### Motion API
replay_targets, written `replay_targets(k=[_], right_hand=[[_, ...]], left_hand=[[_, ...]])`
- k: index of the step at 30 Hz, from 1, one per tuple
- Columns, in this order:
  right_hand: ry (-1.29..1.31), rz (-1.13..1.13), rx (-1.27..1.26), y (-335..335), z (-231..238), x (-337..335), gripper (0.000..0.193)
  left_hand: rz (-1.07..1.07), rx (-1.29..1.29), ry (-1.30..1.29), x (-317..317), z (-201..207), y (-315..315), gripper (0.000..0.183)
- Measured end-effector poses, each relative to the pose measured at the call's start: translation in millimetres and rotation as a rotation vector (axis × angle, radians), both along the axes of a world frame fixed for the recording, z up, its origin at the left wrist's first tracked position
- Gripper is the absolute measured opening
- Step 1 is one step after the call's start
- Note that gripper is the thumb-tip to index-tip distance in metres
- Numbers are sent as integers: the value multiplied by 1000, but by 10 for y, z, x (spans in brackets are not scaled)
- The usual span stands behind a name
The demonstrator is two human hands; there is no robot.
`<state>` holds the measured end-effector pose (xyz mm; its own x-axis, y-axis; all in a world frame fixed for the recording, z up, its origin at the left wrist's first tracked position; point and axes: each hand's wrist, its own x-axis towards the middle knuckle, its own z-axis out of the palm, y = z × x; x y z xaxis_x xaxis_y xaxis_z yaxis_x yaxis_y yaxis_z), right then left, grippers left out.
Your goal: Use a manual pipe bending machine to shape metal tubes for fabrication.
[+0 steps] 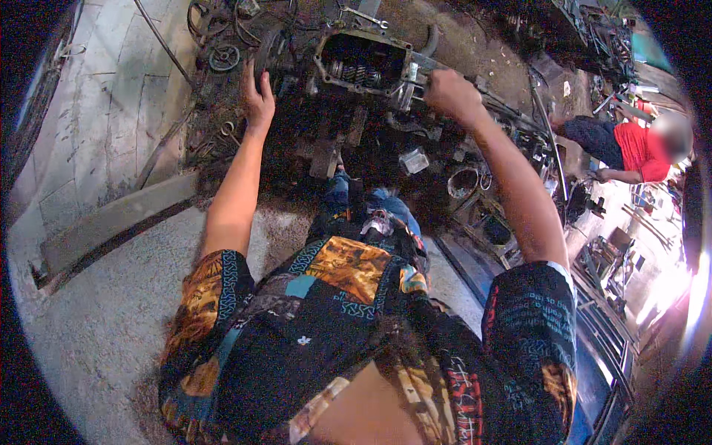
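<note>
Patterned shirt [311, 348] closest to camera, lower middle. Going left to right: spoked handwheel [224, 57], upper left. Left hand [257, 100] just right and below it: open, thumb apart from fingers, beside a dark wheel [273, 53]; can't tell if they touch. Open metal housing [363, 88] at upper middle, helical-looking gears [360, 76] exposed inside; what supports it is too dark to call. Spanner [366, 16] above it, near top edge. Right hand [451, 95], upper right of centre, at the housing's right end: fingers curled, contents hidden, can't confirm a grip. Hands well apart, housing between.

Handling, my read: brace the casing with the left palm before loading the right side, push smoothly, fingers out of the gear teeth, loose bits away from the opening.

Writing: teal lettering on the right sleeve [530, 311], red down the shirt front; partly readable, not copying it. No legible marking on the housing. Person in red [641, 150], far right.
</note>
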<state>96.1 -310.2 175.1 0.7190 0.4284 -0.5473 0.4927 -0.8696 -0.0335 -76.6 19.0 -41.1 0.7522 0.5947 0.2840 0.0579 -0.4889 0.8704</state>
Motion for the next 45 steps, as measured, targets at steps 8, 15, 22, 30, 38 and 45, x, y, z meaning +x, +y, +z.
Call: replay_targets(k=[8,15,22,30,38,45], right_hand=[[-28,193,-61,249,-134,131,29],[90,170,3,162,29,193,28],[93,214,63,161,43,252,25],[83,239,-15,135,-5,287,25],[143,234,-77,122,7,283,36],[109,87,47,132,13,172,31]], left_hand=[[-14,13,-1,128,334,101,62],[-15,128,448,690,504,229,58],[-5,124,303,588,442,177,52],[-4,189,95,376,414,51,47],[5,-13,38,-11,116,-77,54],[24,289,195,182,406,47,66]])
